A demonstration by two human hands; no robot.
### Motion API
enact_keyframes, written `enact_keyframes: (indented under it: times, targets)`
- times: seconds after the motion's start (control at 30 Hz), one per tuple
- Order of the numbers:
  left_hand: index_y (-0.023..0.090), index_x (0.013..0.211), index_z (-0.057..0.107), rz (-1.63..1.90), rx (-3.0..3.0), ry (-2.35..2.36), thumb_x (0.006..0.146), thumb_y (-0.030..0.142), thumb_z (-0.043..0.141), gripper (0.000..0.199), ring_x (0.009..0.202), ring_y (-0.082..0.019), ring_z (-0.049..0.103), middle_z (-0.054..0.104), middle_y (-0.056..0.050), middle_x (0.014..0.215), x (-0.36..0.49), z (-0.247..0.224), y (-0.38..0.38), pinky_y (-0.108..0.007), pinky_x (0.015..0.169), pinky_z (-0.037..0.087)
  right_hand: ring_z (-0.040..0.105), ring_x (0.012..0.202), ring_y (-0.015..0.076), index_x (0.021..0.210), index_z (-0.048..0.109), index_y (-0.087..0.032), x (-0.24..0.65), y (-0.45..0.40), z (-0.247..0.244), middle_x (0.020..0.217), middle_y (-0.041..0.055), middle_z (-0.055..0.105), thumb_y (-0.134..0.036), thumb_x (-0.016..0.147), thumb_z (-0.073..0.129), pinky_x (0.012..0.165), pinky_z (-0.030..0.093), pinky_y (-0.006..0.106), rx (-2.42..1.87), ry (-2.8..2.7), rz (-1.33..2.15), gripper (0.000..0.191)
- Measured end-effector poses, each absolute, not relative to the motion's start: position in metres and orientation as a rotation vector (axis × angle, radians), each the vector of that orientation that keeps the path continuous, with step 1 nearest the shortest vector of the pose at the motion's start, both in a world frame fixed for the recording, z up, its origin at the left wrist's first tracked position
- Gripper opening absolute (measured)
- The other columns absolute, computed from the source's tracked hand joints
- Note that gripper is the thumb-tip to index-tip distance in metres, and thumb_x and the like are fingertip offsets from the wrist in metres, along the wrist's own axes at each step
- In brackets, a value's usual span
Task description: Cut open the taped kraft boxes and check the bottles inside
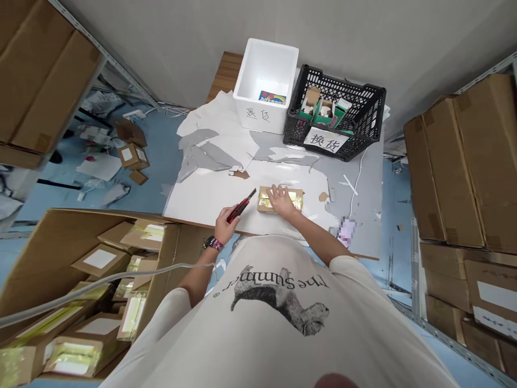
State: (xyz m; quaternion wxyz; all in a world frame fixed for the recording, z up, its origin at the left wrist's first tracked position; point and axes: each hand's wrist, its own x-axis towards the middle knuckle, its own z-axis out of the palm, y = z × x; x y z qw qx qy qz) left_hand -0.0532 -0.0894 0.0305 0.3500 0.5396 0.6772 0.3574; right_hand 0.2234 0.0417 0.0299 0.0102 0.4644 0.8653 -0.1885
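The left hand (224, 226) is closed around a red-and-black utility knife (241, 205), its tip angled up toward the right hand (281, 200). That hand lies open and flat on a small cardboard box (279, 199) banded with gold tape, just beside the knife. The box sits on a white sheet (210, 199), near the front edge of a gray table (365, 226). Ahead of the hands stand a white foam box (262, 81), with a printed card inside, and a black plastic crate (335, 91) holding small green and brown cartons. Below the left hand, an open carton (81, 280) is packed with small taped boxes.
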Motion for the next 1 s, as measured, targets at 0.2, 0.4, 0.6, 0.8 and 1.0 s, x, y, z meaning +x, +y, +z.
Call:
enact_keyframes:
  times: [0.2, 0.4, 0.6, 0.8, 1.0]
  targets:
    - [0.025, 0.155, 0.074, 0.714, 1.607, 1.661, 0.102, 0.048, 0.067, 0.058, 0.12, -0.031, 0.071, 0.071, -0.012, 0.131, -0.058, 0.027, -0.094, -0.046, 0.112, 0.059, 0.045, 0.167, 0.0377, 0.175, 0.052, -0.02, 0.236, 0.048, 0.029, 0.182, 0.0159, 0.049, -0.013, 0.105, 0.052, 0.143, 0.025, 0.067, 1.436, 2.737, -0.677, 0.071]
    - [0.028, 0.159, 0.072, 0.595, 1.751, 1.786, 0.106, 0.044, 0.064, 0.056, 0.119, -0.032, 0.073, 0.071, -0.013, 0.141, -0.043, 0.022, -0.081, -0.041, 0.103, 0.059, 0.048, 0.167, 0.033, 0.173, 0.056, -0.016, 0.238, 0.053, 0.03, 0.179, 0.0147, 0.052, -0.007, 0.107, 0.039, 0.144, 0.027, 0.059, 1.408, 2.734, -0.685, 0.068]
    - [0.024, 0.164, 0.068, 0.532, 1.772, 1.887, 0.11, 0.049, 0.061, 0.06, 0.115, -0.035, 0.075, 0.077, -0.018, 0.137, -0.026, 0.024, -0.088, -0.039, 0.088, 0.057, 0.047, 0.168, 0.0333, 0.173, 0.057, -0.019, 0.239, 0.05, 0.021, 0.18, 0.0126, 0.052, -0.007, 0.106, 0.043, 0.144, 0.028, 0.062, 1.417, 2.747, -0.687, 0.069]
    - [0.024, 0.165, 0.066, 0.571, 1.721, 1.917, 0.11, 0.051, 0.058, 0.062, 0.11, -0.034, 0.076, 0.079, -0.018, 0.129, -0.018, 0.01, -0.091, -0.038, 0.088, 0.056, 0.047, 0.169, 0.0322, 0.171, 0.059, -0.02, 0.241, 0.05, 0.014, 0.18, 0.0111, 0.053, -0.01, 0.108, 0.044, 0.144, 0.03, 0.061, 1.42, 2.757, -0.674, 0.066]
    - [0.026, 0.163, 0.07, 0.514, 1.845, 1.832, 0.109, 0.049, 0.058, 0.06, 0.112, -0.035, 0.073, 0.078, -0.018, 0.128, -0.043, 0.008, -0.071, -0.039, 0.085, 0.054, 0.048, 0.167, 0.0339, 0.169, 0.061, -0.02, 0.241, 0.051, 0.018, 0.178, 0.012, 0.055, -0.012, 0.106, 0.044, 0.143, 0.032, 0.063, 1.425, 2.743, -0.659, 0.067]
